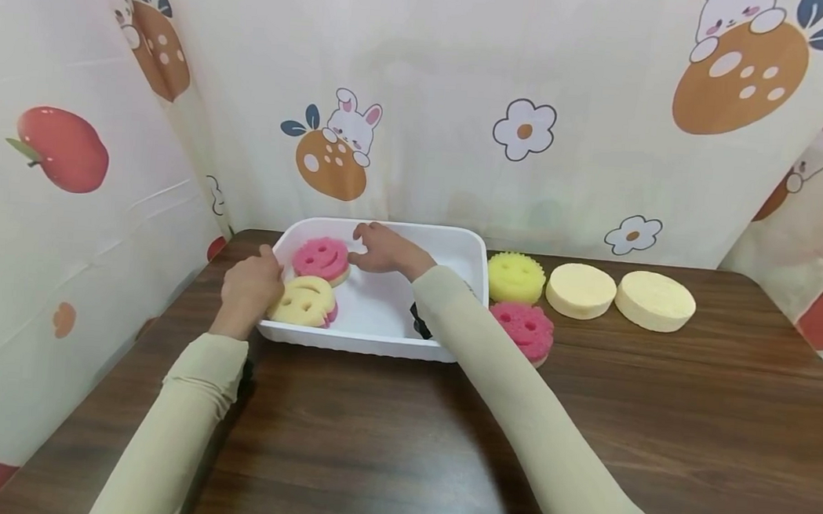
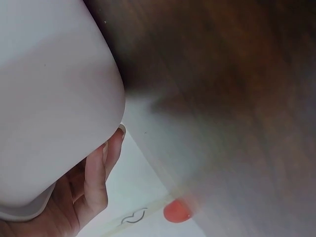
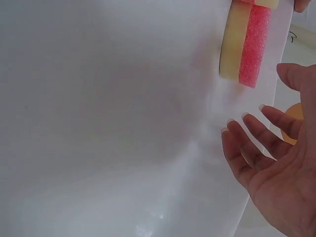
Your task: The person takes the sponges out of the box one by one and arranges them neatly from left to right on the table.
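Observation:
At the left end of a white tray [image 1: 371, 344], my left hand [image 1: 250, 285] holds the rim. The left wrist view has its fingers [image 2: 96, 180] against the tray's outer wall. Inside that end lie two smiley-face sponges: a pink one [image 1: 320, 258] on a cream layer, and nearer me a cream one [image 1: 304, 301] with pink beneath. My right hand [image 1: 387, 250] hovers over the tray just right of the pink sponge. Its fingers are loosely bent and hold nothing, as the right wrist view shows.
Right of the tray are a yellow scalloped smiley sponge [image 1: 516, 277] and a pink smiley sponge [image 1: 524, 331], the latter partly behind my right sleeve. Beyond them lie two plain pale-yellow round sponges, one [image 1: 581, 291] beside the other [image 1: 655, 301]. A printed curtain [image 1: 436, 78] hangs behind the wooden table [image 1: 358, 434].

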### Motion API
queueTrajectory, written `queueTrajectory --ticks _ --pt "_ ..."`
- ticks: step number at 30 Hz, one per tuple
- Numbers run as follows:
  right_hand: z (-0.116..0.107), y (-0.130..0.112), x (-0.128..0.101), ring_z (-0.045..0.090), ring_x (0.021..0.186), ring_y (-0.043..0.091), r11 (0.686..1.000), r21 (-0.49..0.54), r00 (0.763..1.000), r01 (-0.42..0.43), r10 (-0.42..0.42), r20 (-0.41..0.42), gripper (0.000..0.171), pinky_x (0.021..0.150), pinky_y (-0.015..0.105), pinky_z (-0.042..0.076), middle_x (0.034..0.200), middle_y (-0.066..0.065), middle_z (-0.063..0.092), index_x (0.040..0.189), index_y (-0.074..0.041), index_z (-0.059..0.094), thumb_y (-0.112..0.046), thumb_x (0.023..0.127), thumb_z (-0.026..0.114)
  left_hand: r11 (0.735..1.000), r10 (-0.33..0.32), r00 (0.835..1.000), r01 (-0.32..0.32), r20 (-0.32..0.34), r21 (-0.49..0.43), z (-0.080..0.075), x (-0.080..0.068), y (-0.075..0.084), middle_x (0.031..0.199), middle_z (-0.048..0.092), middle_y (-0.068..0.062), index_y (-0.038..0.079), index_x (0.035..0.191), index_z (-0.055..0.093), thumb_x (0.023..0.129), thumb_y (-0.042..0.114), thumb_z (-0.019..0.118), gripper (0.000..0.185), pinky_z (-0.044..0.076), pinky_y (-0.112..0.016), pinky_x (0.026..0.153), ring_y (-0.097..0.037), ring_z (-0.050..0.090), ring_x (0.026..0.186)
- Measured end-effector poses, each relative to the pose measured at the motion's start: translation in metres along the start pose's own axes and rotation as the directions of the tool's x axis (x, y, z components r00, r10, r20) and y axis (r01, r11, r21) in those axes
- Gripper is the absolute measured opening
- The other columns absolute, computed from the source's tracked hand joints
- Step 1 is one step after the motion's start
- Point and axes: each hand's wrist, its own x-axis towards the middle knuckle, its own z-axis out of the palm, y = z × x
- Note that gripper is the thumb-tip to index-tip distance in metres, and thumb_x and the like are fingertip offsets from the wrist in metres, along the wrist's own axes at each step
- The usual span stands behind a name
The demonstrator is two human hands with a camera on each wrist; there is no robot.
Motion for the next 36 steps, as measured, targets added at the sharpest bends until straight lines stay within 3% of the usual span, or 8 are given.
queueTrajectory --ticks 8,19,36 --pt "0.003 -0.005 0.003 0.051 0.124 0.021 0.999 -0.045 1.000 -0.022 0.023 0.016 0.058 0.110 0.035 0.044 0.140 0.010 0.052 0.143 -0.008 0.042 -0.043 0.098 0.054 1.000 -0.017 1.000 0.017 0.007 -0.002 -0.001 -0.001 0.001 0.104 0.063 -0.034 -0.015 0.133 0.035 0.105 0.024 0.037 0.048 0.054 -0.055 0.074 -0.045 0.066 0.089" --pt "0.011 -0.018 0.009 0.049 0.134 0.025 0.989 -0.143 0.999 -0.031 0.033 0.012 0.067 0.116 0.039 0.039 0.150 0.014 0.044 0.150 -0.005 0.036 -0.045 0.099 0.051 1.000 -0.029 1.000 0.029 0.006 0.006 0.000 -0.001 0.001 0.101 0.064 -0.033 -0.015 0.135 0.034 0.105 0.024 0.037 0.049 0.054 -0.053 0.072 -0.042 0.065 0.084" --pt "0.017 -0.031 0.009 0.046 0.134 0.022 0.989 -0.111 0.992 -0.100 0.108 0.068 0.072 0.115 0.038 0.039 0.153 0.009 0.042 0.152 -0.009 0.033 -0.056 0.099 0.047 0.999 -0.032 0.999 0.032 0.012 0.003 0.002 0.001 0.000 0.100 0.063 -0.031 -0.014 0.135 0.034 0.105 0.024 0.038 0.049 0.055 -0.052 0.074 -0.039 0.064 0.082"
